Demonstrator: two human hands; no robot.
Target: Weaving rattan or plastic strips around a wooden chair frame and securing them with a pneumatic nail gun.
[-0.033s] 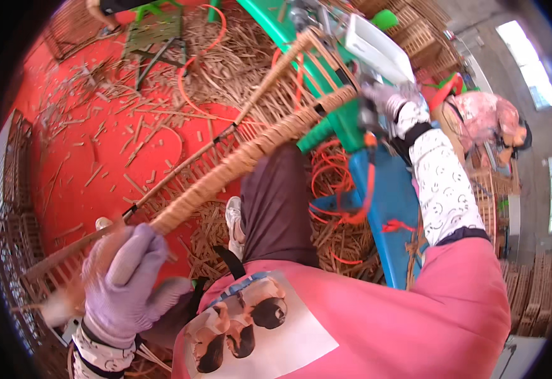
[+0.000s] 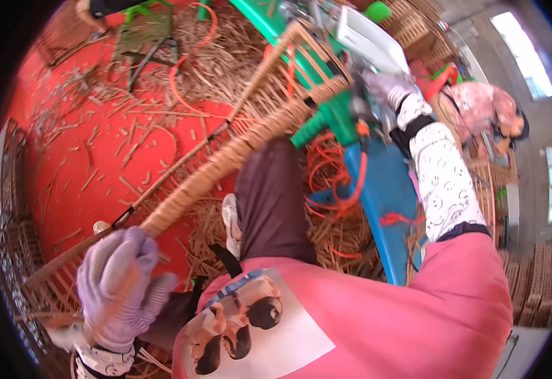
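Note:
A long wooden slatted frame [image 2: 203,177] slants across in front of me, from the green bench [image 2: 341,126] down to my left hand. My left hand [image 2: 115,287], in a pale purple knit glove, is at its near end with the fingers curled. A brown wooden strip [image 2: 123,302], smeared by motion, runs across that glove and seems to be in its grip. My right hand [image 2: 391,90], gloved too, is closed round a grey air tool [image 2: 358,101] beside the frame's far end. An orange hose joins the tool. Blur hides the right fingertips.
A white plastic tray [image 2: 372,39] stands beyond the tool. Orange hose [image 2: 329,167] coils by a blue plastic stool [image 2: 383,189]. Wood scraps [image 2: 225,50] litter the red floor [image 2: 99,151]. Another person [image 2: 478,110] works at right, and stacked slatted crates [image 2: 534,284] stand there.
The view has shifted slightly, so the frame sits a little further left. The wooden strip has swung from beyond my left hand to across it. My right hand stays at the tool.

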